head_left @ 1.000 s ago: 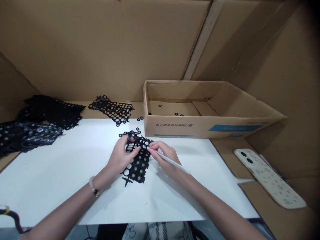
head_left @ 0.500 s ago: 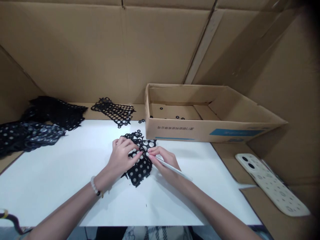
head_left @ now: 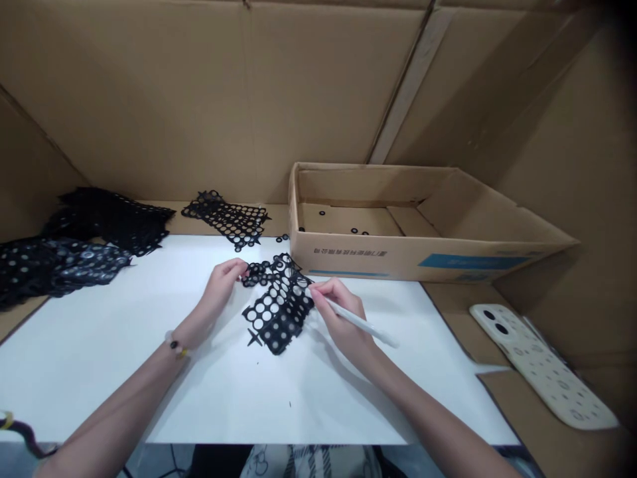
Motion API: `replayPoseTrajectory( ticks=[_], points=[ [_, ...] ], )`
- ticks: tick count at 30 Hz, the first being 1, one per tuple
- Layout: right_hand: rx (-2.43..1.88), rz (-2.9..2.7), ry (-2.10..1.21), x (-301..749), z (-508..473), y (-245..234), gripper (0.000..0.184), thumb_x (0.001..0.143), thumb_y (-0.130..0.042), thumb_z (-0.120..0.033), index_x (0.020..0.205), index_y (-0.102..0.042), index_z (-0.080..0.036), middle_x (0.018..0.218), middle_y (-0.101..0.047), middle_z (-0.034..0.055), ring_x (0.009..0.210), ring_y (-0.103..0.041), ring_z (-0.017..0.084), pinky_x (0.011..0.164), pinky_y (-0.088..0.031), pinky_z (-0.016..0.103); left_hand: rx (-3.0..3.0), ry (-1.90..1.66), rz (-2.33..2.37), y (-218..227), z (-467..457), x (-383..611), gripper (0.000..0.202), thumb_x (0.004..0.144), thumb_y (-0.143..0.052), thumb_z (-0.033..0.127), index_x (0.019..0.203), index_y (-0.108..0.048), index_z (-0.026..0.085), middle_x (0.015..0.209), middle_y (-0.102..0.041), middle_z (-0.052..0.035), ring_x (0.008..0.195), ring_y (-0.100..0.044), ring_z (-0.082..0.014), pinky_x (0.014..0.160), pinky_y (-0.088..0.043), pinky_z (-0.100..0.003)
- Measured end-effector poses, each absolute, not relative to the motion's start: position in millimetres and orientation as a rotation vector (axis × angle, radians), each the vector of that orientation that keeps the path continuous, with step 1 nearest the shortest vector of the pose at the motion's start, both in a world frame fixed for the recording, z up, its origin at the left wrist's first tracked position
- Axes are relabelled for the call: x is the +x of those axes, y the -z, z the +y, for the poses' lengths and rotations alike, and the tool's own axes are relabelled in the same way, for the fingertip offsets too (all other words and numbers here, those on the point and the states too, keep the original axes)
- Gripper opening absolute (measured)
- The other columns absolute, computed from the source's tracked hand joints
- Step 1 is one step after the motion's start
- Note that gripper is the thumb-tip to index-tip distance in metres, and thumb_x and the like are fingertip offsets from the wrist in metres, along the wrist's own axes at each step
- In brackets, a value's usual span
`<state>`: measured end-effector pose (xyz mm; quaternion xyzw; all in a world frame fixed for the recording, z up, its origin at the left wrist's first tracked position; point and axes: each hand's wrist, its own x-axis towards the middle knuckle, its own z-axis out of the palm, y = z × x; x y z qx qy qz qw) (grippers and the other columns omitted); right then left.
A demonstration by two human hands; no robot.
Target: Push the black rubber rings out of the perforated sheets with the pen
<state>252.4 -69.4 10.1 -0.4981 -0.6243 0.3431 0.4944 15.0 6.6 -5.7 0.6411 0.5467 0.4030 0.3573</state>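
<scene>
Two hands work over one black punched sheet (head_left: 279, 311), which lies slanted on a white board (head_left: 94, 392), near the board's far edge and just short of a cardboard box (head_left: 398, 262). Sheet looks like a lattice of round holes, some showing white board through them, with a narrower strip of rings at its far-left end and a small cross-shaped spur at its near-left corner.

Left hand (head_left: 219, 289): fingers lightly curled and close together, fingertips (head_left: 241, 267) at the far-left ring strip. Cannot tell whether they pinch it or only touch; they seem placed to steady that end. Beaded bracelet (head_left: 174, 342) on the wrist.

Right hand (head_left: 341, 312): thumb and fingers pressed together around a white stylus (head_left: 363, 323), pen-style, barrel angled back to the near right. Its tip is hidden at the fingertips, against the sheet's right edge; the grip suggests fine work there rather than carrying.

Small black rings (head_left: 283, 238) sit at the board's far edge, more (head_left: 359, 232) inside the box. Second sheet (head_left: 226, 219) lies far left of the box, with heaped sheets (head_left: 60, 269) further left. Cream perforated plate (head_left: 542, 365) rests right.
</scene>
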Motion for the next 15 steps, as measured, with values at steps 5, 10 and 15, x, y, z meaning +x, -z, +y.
replayPoseTrajectory(
  ticks=[5,10,15],
  points=[
    [-1.174,-1.545,-0.856,251.5,-72.3,-9.8,0.016,0.092,-0.053,-0.031,0.080,-0.055,-0.021,0.088,-0.067,0.0029,0.082,-0.062,0.019,0.071,-0.047,0.029,2.227,-0.746,1.750,11.1,14.2,2.1,0.023,0.086,-0.052,0.037,0.082,-0.068,0.020,0.089,-0.070,-0.0077,0.091,-0.049,-0.0274,0.085,-0.036,-0.041],
    [-1.167,-1.591,-0.856,249.3,-74.9,-12.4,0.016,0.092,-0.053,-0.029,0.078,-0.055,-0.021,0.088,-0.067,0.0023,0.082,-0.063,0.018,0.072,-0.047,0.028,2.279,-0.871,1.723,7.2,11.0,2.8,0.025,0.090,-0.047,0.031,0.103,-0.066,0.020,0.107,-0.068,-0.0083,0.104,-0.049,-0.0276,0.094,-0.036,-0.043],
    [-1.031,-1.592,-0.815,251.0,-73.1,-12.8,0.014,0.091,-0.055,-0.029,0.079,-0.055,-0.021,0.087,-0.068,0.0037,0.084,-0.066,0.019,0.074,-0.051,0.030,2.004,-0.856,1.235,-3.3,-3.1,11.3,0.030,0.079,-0.056,0.027,0.108,-0.058,0.020,0.114,-0.063,-0.0088,0.109,-0.055,-0.0253,0.086,-0.046,-0.036]
  ],
)
